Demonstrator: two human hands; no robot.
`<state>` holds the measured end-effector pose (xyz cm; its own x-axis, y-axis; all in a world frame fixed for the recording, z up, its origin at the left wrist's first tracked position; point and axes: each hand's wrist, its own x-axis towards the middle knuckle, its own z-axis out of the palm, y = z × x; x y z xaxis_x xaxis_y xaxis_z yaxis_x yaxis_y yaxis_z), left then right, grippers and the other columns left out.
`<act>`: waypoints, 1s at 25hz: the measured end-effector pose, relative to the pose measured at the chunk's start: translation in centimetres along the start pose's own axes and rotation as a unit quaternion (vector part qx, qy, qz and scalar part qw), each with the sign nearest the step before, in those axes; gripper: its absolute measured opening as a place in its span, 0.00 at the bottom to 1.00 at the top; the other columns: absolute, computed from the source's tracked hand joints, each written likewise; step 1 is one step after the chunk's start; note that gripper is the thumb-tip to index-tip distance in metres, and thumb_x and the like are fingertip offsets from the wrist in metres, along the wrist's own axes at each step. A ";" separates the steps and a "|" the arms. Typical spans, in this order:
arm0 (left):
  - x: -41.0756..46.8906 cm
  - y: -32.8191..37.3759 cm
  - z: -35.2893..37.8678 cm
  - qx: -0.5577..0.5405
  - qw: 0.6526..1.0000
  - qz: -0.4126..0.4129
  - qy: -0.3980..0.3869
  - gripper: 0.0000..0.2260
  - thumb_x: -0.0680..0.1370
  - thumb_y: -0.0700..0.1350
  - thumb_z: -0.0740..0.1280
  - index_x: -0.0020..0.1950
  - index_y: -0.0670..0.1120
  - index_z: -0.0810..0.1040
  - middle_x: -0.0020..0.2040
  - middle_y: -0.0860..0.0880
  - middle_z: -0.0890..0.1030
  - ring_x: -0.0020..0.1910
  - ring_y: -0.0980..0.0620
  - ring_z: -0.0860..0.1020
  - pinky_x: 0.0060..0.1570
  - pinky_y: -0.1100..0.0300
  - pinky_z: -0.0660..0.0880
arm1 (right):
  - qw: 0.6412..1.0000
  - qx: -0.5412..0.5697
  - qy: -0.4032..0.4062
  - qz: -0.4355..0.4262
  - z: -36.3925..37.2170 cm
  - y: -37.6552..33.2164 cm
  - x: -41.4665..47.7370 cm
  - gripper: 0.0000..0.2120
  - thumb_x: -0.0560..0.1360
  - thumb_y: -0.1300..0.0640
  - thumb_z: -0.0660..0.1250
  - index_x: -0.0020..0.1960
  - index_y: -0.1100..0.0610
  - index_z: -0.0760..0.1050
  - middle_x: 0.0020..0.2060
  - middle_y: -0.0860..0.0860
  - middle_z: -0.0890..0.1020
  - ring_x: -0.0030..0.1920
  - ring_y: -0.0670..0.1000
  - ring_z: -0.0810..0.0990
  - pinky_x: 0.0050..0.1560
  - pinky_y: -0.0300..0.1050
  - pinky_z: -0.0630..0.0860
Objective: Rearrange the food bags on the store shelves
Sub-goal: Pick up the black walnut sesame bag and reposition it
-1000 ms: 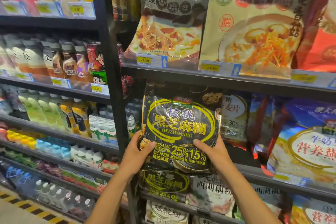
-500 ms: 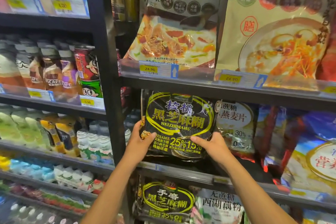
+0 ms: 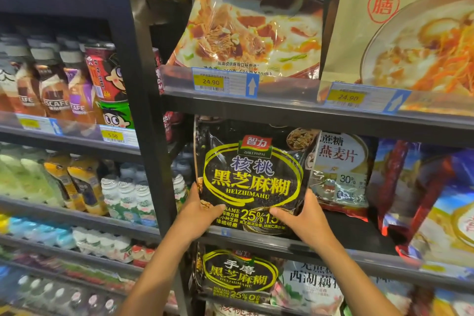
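A black bag of sesame paste (image 3: 252,177) with yellow lettering stands upright at the left end of the middle shelf (image 3: 359,258). My left hand (image 3: 198,215) grips its lower left corner, thumb on the front. My right hand (image 3: 305,220) grips its lower right corner the same way. A white oat-flake bag (image 3: 343,172) stands just right of it, partly behind. A second black sesame bag (image 3: 238,274) sits on the shelf below.
Large soup-mix bags (image 3: 254,31) fill the shelf above, with price tags (image 3: 223,82) on its edge. Blue and red bags (image 3: 423,200) lie at the right of the middle shelf. A black upright post (image 3: 143,115) divides this bay from drink bottles (image 3: 84,182) on the left.
Both hands have lifted the black bag up and pushed it back onto the middle shelf. The camera has come closer to the shelves.
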<state>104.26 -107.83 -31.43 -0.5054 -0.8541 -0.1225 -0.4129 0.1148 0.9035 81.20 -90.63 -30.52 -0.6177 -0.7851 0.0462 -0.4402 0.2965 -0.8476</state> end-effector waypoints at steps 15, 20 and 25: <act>3.2 0.3 0.5 0.088 0.995 0.046 0.025 0.41 0.71 0.55 0.80 0.78 0.55 0.60 0.75 0.53 0.73 0.73 0.47 0.73 0.70 0.45 0.72 | 0.973 -0.230 0.021 0.025 1.7 -1.2 2.5 0.37 0.59 0.29 0.79 0.54 0.53 0.71 0.48 0.48 0.75 0.54 0.52 0.78 0.49 0.55 0.81; 2.9 0.2 0.9 0.081 0.994 0.057 0.043 0.42 0.73 0.51 0.80 0.80 0.52 0.59 0.77 0.51 0.71 0.75 0.46 0.71 0.73 0.45 0.70 | 0.976 -0.215 0.023 0.039 1.7 -1.1 2.0 0.38 0.57 0.28 0.80 0.55 0.49 0.68 0.46 0.44 0.71 0.56 0.53 0.79 0.50 0.58 0.81; 2.7 0.1 1.0 0.077 0.995 0.056 0.038 0.51 0.73 0.53 0.79 0.85 0.50 0.48 0.82 0.50 0.65 0.79 0.46 0.67 0.76 0.43 0.67 | 0.979 -0.191 0.035 0.061 1.7 -1.1 1.2 0.40 0.56 0.28 0.80 0.54 0.48 0.64 0.47 0.43 0.70 0.56 0.54 0.81 0.51 0.60 0.81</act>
<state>102.11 -109.66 -32.11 -0.4985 -0.8668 0.0122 -0.4715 0.2829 0.8353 82.06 -92.80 -30.46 -0.7183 -0.6958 0.0049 -0.5641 0.5782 -0.5896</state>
